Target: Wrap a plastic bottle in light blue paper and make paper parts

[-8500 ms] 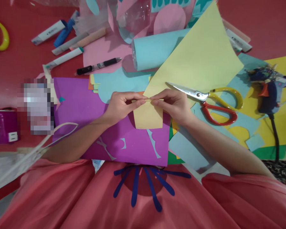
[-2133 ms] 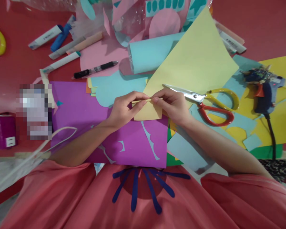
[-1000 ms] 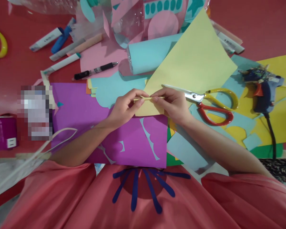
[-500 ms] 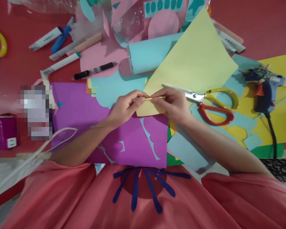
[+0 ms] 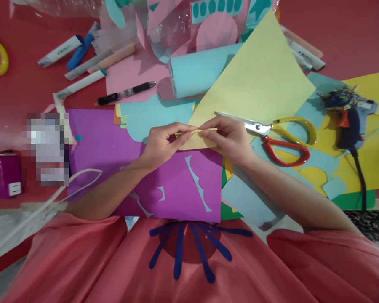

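Observation:
My left hand [image 5: 164,143] and my right hand [image 5: 232,136] meet above the purple sheet [image 5: 94,145]. Between thumbs and forefingers, both pinch a pale yellow piece of paper [image 5: 196,144], whose upper edge is rolled into a thin tube. A short flap of it hangs below the fingers. Behind the hands lies a large pale yellow sheet [image 5: 255,71]; the fingers hide whether the held piece joins it. Scissors [image 5: 262,128] with one yellow and one red handle lie beside my right hand, their blades partly behind it.
A glue gun [image 5: 353,122] rests on yellow and blue paper at the right. A light blue wrapped cylinder [image 5: 202,69] lies behind the hands. A black pen [image 5: 126,93] and several markers [image 5: 82,84] are at the left, beyond a blurred-out object [image 5: 49,149]. Light blue offcuts [image 5: 197,183] lie on the purple sheet.
The yellow flap below my fingers has become shorter, and more of the rolled edge shows by my left hand. My left hand has shifted slightly; the right has hardly moved.

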`<state>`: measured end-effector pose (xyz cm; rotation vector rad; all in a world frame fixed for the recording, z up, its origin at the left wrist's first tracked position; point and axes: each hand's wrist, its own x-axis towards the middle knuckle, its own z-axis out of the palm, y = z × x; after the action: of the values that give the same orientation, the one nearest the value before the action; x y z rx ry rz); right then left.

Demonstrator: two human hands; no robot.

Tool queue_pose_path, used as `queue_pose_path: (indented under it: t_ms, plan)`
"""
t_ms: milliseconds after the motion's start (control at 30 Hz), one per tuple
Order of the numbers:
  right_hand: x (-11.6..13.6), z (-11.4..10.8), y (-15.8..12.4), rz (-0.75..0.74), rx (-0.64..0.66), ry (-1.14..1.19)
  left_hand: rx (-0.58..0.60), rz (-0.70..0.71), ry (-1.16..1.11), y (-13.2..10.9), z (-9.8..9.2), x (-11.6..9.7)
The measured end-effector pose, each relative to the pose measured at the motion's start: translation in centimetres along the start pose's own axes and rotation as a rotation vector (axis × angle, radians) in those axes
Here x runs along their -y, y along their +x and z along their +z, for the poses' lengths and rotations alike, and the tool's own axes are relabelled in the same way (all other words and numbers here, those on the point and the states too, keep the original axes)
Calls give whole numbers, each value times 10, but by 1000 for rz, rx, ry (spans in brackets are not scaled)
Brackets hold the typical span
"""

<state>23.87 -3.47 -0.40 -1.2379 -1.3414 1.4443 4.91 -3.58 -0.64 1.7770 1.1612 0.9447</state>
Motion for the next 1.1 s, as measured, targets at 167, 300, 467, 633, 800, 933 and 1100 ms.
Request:
queue_pose_path:
  t_ms: [167,300,467,633,800,933,1100]
  plan:
    - [3,-1,-1,19,23,4,11,21,46,-1,-1,0]
    - [4,0,0,62,42,79,-11,82,83,-3,-1,0]
    - [1,1,-2,62,115,188,-148,244,202,-8,-2,-1]
    - [-1,3,-7,96,38,169,-123,315,312,-11,-1,-2]
    - [8,9,-10,80,19,161,-110,367,242,-12,7,-2]
    - [13,12,-13,64,26,152,-61,413,294,-13,11,-2]
    - [10,11,-14,84,49,170,-4,354,356,-12,7,-1]
